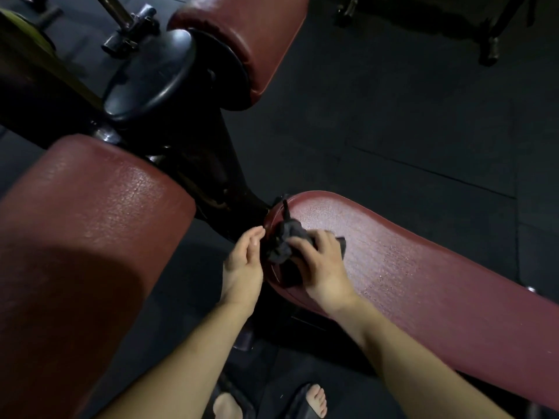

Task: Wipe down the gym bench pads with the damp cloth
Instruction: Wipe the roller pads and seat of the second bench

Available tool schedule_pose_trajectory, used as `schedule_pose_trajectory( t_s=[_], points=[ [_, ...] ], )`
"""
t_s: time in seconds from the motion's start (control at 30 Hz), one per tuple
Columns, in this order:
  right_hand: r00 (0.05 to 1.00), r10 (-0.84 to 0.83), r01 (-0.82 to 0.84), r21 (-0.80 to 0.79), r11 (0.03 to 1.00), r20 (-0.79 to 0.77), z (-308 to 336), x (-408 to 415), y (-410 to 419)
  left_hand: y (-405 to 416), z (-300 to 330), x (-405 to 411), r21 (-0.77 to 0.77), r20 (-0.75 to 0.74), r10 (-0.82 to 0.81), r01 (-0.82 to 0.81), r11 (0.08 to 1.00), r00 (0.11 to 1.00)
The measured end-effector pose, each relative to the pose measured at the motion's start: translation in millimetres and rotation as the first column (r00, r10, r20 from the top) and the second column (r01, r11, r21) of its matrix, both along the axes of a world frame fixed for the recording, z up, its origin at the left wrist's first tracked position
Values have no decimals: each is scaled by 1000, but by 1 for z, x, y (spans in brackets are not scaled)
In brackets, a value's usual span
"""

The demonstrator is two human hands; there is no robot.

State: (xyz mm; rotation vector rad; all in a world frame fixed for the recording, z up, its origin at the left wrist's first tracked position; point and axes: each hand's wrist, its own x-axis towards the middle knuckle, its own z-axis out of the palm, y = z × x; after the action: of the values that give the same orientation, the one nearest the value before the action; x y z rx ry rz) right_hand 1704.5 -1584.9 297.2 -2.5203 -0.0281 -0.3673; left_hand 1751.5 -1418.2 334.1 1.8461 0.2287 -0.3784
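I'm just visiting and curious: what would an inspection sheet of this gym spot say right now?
Surface: long maroon bench pad, sheen across its top.
Job's things: dark cloth, bunched at the pad's rounded end.
Clutter: nothing seen on the pad besides the cloth.
Grippers: right hand presses and grips the cloth; left hand open beside the pad's end, touching nothing I can confirm.
Cables: nothing seen.
Surroundings: two more maroon pads, a near one and a far one; black weight plate; dark rubber floor; sandalled feet below.
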Motion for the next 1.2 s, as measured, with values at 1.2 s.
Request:
schedule_pose_trajectory(
  t_s=[1.2],
  points=[
    [907, -421, 421, -15, 907, 10, 9, 73, -52, -40, -17, 32, 425, 416, -405, 220, 878, 814]
  ],
)
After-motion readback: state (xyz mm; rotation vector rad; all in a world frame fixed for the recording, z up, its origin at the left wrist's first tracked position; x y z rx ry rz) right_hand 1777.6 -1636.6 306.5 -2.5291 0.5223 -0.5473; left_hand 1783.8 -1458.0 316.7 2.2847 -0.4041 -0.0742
